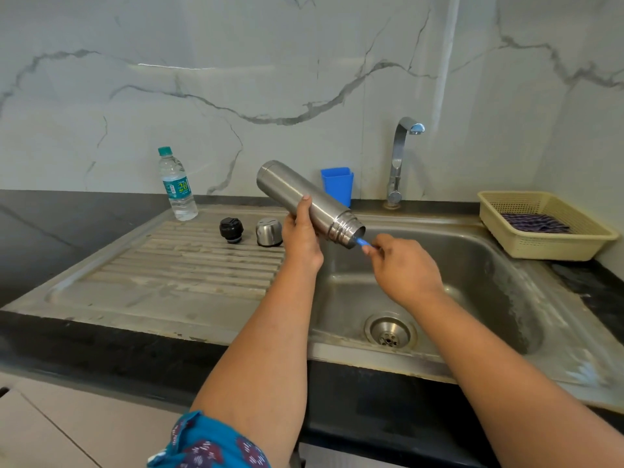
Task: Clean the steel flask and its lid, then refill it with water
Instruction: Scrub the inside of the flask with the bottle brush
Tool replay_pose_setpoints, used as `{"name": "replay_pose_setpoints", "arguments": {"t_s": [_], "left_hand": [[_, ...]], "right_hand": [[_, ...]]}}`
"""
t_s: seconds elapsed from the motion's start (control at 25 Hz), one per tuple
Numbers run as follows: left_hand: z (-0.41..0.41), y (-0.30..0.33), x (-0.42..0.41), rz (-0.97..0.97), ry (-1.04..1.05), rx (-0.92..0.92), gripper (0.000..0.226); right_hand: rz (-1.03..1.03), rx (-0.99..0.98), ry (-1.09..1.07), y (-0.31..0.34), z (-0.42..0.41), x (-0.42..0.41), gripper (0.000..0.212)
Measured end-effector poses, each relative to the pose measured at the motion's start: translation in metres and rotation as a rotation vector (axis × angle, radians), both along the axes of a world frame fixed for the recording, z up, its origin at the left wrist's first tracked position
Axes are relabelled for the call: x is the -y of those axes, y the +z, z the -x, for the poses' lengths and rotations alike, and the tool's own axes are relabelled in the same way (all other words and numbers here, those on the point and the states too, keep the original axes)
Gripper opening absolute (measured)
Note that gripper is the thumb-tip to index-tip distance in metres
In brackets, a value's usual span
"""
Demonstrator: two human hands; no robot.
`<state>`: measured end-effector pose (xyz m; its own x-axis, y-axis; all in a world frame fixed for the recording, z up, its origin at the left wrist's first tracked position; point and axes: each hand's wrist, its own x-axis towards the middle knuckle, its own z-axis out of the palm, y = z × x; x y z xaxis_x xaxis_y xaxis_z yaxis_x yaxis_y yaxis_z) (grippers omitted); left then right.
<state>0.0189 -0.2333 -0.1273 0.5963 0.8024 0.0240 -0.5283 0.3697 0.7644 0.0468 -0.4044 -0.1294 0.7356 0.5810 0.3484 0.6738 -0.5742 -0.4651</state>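
My left hand (301, 237) grips the steel flask (305, 199) around its middle and holds it tilted above the sink, with the open mouth pointing down to the right. My right hand (401, 266) pinches a blue brush handle (362, 242) that goes into the flask's mouth; the brush end is hidden inside. The black inner stopper (231, 230) and the steel cap (268, 232) stand side by side on the draining board, left of my left hand.
A steel sink basin (472, 275) with a drain (390, 331) lies below the flask. The tap (400, 157) rises behind it. A blue cup (337, 184) hangs at the wall. A plastic water bottle (177, 185) stands at the back left. A beige basket (543, 228) with cloth sits right.
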Motion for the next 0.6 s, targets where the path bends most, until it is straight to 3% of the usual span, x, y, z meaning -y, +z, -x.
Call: {"name": "replay_pose_setpoints", "arguments": {"t_s": [0.04,0.12,0.16,0.2,0.24,0.36,0.44,0.48,0.52,0.56,0.6], "left_hand": [[0.002,0.001,0.0,0.013,-0.059,0.045,0.027],[0.004,0.007,0.003,0.03,-0.182,0.117,0.04],[0.005,0.01,0.006,0.029,-0.226,0.136,0.043],[0.005,0.012,0.008,0.014,-0.24,0.129,0.042],[0.004,0.014,0.009,-0.01,-0.235,0.095,0.037],[0.002,0.016,0.017,-0.118,-0.148,-0.154,0.038],[0.001,0.013,0.019,-0.098,-0.141,-0.194,0.048],[0.001,0.011,0.017,-0.075,-0.141,-0.174,0.052],[0.003,0.011,0.015,-0.054,-0.149,-0.142,0.054],[0.005,0.011,0.014,-0.046,-0.176,-0.113,0.055],[0.006,0.011,0.014,-0.048,-0.223,-0.077,0.054]], "right_hand": [[-0.178,-0.316,0.092,0.0,-0.001,-0.001,0.03],[-0.568,-1.256,0.286,0.008,0.005,0.007,0.03],[-0.662,-1.495,0.326,0.007,0.005,0.011,0.028],[-0.685,-1.519,0.338,0.007,0.004,0.014,0.027],[-0.664,-1.352,0.309,0.006,0.003,0.014,0.029],[-0.372,-0.362,0.036,-0.001,0.001,0.009,0.033],[-0.252,0.013,-0.049,-0.004,0.002,0.006,0.031],[-0.214,0.071,-0.039,-0.008,0.003,0.005,0.031],[-0.221,-0.021,0.003,-0.009,0.003,0.004,0.032],[-0.319,-0.328,0.068,-0.008,0.0,0.003,0.033],[-0.503,-0.817,0.174,-0.005,0.001,0.003,0.032]]}}
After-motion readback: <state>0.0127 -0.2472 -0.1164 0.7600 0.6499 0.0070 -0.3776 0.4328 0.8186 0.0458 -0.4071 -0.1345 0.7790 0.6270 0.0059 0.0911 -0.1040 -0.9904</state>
